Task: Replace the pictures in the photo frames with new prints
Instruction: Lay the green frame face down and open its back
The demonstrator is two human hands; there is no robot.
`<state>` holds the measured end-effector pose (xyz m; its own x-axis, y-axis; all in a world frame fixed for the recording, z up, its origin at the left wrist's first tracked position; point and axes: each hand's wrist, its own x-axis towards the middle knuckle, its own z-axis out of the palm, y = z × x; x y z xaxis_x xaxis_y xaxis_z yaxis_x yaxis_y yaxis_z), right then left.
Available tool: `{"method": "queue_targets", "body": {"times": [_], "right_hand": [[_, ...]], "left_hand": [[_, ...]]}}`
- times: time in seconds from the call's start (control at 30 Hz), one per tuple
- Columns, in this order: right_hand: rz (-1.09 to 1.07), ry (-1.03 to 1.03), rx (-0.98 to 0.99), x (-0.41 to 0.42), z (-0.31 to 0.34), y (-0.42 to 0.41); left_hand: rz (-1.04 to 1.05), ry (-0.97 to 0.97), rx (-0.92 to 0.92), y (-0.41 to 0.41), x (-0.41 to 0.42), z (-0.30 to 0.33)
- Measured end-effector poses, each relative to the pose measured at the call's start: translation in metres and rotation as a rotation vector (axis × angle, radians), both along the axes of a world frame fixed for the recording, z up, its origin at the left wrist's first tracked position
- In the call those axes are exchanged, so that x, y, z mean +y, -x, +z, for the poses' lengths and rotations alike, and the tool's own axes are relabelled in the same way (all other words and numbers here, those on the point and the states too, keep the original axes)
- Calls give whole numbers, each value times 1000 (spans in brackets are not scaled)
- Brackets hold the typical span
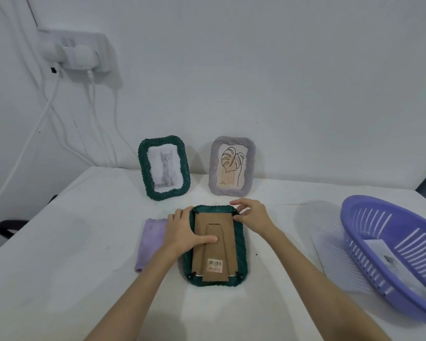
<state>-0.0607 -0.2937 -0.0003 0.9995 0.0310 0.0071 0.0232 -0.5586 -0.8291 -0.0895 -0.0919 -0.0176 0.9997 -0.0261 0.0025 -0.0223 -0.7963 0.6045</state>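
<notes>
Lying across most of the view is the white counter [71,242] — your purple basket [389,244] sits at its right edge with a paper print [379,252] inside. In the middle, a green frame [241,244] lies face down, brown backing [217,244] up. Your left hand [182,232] presses flat on that backing, fingers straight. Your right hand [252,215] pinches the frame's top right corner. Two frames stand behind — cat picture frame [164,167] left, leaf picture frame [231,166] right.
</notes>
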Motion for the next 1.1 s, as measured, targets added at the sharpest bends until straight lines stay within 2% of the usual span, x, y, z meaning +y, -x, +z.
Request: {"method": "queue_targets", "body": {"times": [0.1, 0.3, 0.6, 0.83, 1.1], "right_hand": [[-75, -1, -43, 3, -14, 0], [-189, 63, -118, 3, -33, 7], [-146, 255, -270, 9, -58, 21], [-147, 382, -302, 11, -60, 24], [-119, 584, -271, 12, -54, 17]], "left_hand": [[-20, -53, 8, 0, -1, -6], [-37, -130, -116, 3, -1, -18], [-17, -251, -149, 7, -1, -25], [-69, -348, -82, 4, -1, -22], [-139, -356, 81, -9, -5, -17]]}}
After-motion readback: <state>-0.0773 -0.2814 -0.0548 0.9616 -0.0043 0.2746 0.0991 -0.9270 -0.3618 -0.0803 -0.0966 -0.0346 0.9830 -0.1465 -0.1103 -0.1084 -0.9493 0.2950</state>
